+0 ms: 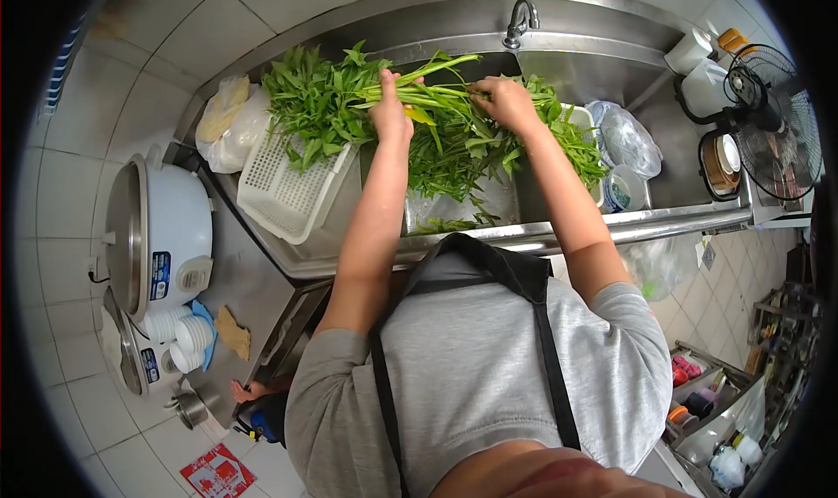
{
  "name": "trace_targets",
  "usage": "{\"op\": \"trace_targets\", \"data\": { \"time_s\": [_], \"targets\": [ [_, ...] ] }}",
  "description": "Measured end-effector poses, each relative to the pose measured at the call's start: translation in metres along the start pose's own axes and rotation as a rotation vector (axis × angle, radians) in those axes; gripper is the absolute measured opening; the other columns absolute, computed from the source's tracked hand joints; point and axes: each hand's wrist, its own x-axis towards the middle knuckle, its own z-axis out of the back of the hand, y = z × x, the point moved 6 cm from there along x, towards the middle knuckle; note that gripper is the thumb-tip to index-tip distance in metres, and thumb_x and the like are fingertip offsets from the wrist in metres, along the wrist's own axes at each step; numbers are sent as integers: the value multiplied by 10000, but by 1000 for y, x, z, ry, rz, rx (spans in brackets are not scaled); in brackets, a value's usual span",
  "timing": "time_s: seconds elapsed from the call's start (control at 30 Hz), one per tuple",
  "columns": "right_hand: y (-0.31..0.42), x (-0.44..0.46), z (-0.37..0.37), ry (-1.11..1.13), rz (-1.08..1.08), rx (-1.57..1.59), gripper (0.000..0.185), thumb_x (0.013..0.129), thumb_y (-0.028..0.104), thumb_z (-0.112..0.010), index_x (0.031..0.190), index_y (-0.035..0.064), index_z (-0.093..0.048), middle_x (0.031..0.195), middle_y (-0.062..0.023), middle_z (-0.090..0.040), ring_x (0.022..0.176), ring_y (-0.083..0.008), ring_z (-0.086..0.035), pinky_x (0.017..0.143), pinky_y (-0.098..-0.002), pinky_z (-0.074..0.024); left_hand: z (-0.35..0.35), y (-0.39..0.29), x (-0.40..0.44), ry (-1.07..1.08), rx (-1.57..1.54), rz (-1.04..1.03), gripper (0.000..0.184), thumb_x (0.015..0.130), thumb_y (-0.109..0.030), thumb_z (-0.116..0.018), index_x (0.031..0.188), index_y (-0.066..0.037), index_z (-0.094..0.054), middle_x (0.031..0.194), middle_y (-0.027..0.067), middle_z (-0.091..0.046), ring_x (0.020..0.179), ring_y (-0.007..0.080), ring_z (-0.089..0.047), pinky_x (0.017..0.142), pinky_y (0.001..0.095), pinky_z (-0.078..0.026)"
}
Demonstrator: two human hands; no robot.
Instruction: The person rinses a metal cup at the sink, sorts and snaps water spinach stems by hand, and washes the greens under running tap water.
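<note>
1. As I watch from afar, the left grip [390, 109] is wrapped round green stems [443, 65], their length pointing rightward over the sink [576, 72].
2. Right grip [504, 103], nearer their far ends, is curled; its hold I cannot tell.

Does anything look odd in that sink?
A yellow leaf stands out among the green stems beside the left hand. A few stray leaves also lie near the sink's front edge, below the main heap.
</note>
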Motion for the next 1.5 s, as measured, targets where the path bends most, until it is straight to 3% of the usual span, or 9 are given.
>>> {"op": "trace_targets", "data": {
  "time_s": [0.17, 0.27, 0.4, 0.5, 0.67, 1.1, 1.27, 1.37, 1.5],
  "targets": [
    [10, 1, -15, 93, 119, -90, 178, 741, 226, -594, 876, 118, -640, 841, -73, -608, 766, -276, -586, 666, -382, -473, 10, 1, 3, 13, 31, -22, 356, 848, -315, -557, 927, 23, -476, 837, 113, -556, 686, 263, -634, 544, 318, -512],
    [13, -1, -22, 99, 189, -170, 167, 725, 220, -599, 839, 101, -627, 829, -78, -601, 756, -277, -587, 668, -382, -476, 14, 6, 2, 21, 97, 10, 434, 838, -386, -545, 994, 8, -452, 849, 203, -605, 722, 262, -621, 652, 322, -505],
    [1, -1, -9, -4, 103, -152, 168, 703, 202, -602, 817, 81, -615, 816, -100, -601, 743, -290, -587, 666, -391, -477, 12, 10, -2, -6, 285, 10, 371, 830, -348, -577, 930, 4, -514, 826, 142, -614, 666, 215, -624, 536, 275, -469],
    [-20, 0, 3, -42, -128, 105, 184, 697, 190, -593, 822, 63, -638, 785, -128, -614, 701, -292, -586, 639, -360, -468, 10, 13, -5, 18, 326, 26, 316, 828, -312, -592, 892, -6, -549, 809, 122, -629, 658, 187, -617, 491, 267, -449],
    [-57, -2, -12, -162, -376, 721, 139, 759, 162, -587, 811, 50, -650, 647, 20, -570, 585, -68, -481, 553, -217, -396, -6, 26, -12, 136, 280, 57, 319, 825, -294, -596, 922, 3, -529, 881, 143, -615, 731, 199, -615, 589, 296, -504],
    [-126, -33, -16, -460, -652, 1652, 158, 786, 151, -594, 907, 50, -604, 678, 1, -524, 557, -105, -474, 526, -229, -409, -17, 18, -5, 42, 96, -83, 275, 846, -254, -574, 880, 10, -507, 871, 121, -584, 820, 210, -605, 692, 332, -493],
    [-138, -57, 67, -620, -459, 1290, 165, 814, 147, -577, 920, 21, -594, 903, -73, -608, 784, -129, -551, 692, -244, -454, 10, -9, 7, -19, 66, -43, 336, 865, -305, -532, 937, 23, -517, 930, 147, -603, 846, 221, -589, 737, 335, -483],
    [-116, -60, 96, -469, -500, 1226, 160, 836, 153, -554, 926, 27, -594, 825, -44, -614, 727, -106, -544, 676, -220, -440, 18, -15, 11, -72, 46, -34, 383, 871, -347, -506, 980, 20, -511, 986, 160, -594, 879, 228, -574, 774, 341, -472],
    [-87, -38, 77, -136, -362, 532, 158, 782, 169, -609, 890, 55, -624, 724, -11, -590, 663, -74, -510, 610, -218, -417, 15, -13, 15, -65, 22, -52, 406, 868, -381, -494, 997, 4, -507, 1006, 162, -586, 905, 232, -562, 802, 365, -461]
  ]
}}
